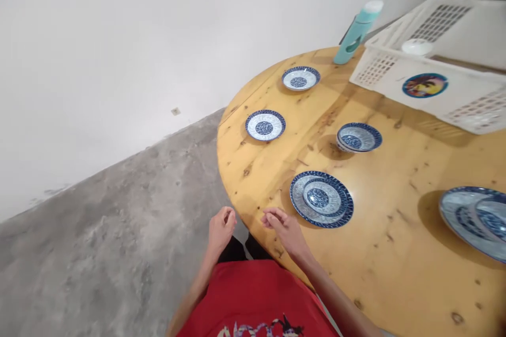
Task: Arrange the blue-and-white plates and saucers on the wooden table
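Beside the large blue-and-white patterned plate point(321, 199) holding a small dish, on the round wooden bench point(395, 253), the right hand point(282, 227) rests at the rim, fingers loosely curled, grasping nothing. Further from the plate, off the bench edge, the left hand point(221, 227) curls empty.

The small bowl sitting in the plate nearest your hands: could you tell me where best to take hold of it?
I would grip the small bowl by its raised rim, coming from above on the near side by the right hand. It sits upright inside the large plate, so its base is walled in, while its rim stands clear.
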Demonstrator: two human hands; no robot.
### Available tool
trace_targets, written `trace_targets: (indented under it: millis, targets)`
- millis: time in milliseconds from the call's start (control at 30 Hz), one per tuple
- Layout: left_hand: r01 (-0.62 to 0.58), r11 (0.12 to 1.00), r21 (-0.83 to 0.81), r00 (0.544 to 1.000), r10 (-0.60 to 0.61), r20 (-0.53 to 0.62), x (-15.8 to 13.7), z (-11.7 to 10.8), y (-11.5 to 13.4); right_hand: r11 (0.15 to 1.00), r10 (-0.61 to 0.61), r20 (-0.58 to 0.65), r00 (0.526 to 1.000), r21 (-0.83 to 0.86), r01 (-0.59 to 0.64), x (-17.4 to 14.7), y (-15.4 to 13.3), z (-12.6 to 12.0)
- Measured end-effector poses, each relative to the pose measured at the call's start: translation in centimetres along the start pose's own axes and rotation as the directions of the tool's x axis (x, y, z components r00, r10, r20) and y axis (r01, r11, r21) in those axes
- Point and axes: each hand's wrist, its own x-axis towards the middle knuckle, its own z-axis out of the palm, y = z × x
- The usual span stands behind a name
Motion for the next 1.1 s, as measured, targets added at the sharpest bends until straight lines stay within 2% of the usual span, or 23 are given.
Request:
trace_targets:
  millis: [100,200,433,633,800,900,1000,1100]
  targets:
    - [-0.118,0.992,0.035,0.99,0.114,0.08,2.8,0.5,2.5,0.998,-0.053,-0.054,0.997,0.016,0.053,0.8,-1.8,-0.4]
    - [-0.201,0.978,0.052,0.967,0.19,0.172,5.6,1.3,4.5,0.995,-0.094,-0.169,0.981,-0.002,0.095,1.5,-2.7,-1.4]
    - [-0.3,0.951,0.073,0.887,0.25,0.389,13.2,1.9,7.2,0.988,-0.143,-0.456,0.879,-0.111,0.103,4.2,-2.7,-3.3]
    - [-0.418,0.908,0.032,0.77,0.335,0.544,21.1,-0.1,9.5,0.999,-0.04,-0.723,0.69,-0.033,0.023,7.6,-4.8,-3.3]
    - [-0.554,0.832,-0.025,0.64,0.446,0.625,27.0,-0.1,14.3,1.0,0.016,-0.852,0.524,0.001,-0.028,9.6,-7.5,-4.7]
    - [-0.625,0.78,-0.026,0.583,0.489,0.649,29.2,1.4,17.9,0.998,0.011,-0.907,0.42,-0.018,-0.066,10.6,-9.1,-6.7]
    - [-0.675,0.737,-0.004,0.546,0.504,0.67,30.5,4.1,21.3,0.992,-0.02,-0.934,0.358,-0.062,-0.106,12.2,-10.3,-9.6]
    - [-0.707,0.707,0.022,0.516,0.494,0.7,31.4,7.5,24.0,0.987,-0.042,-0.955,0.294,-0.085,-0.134,14.2,-10.3,-13.3]
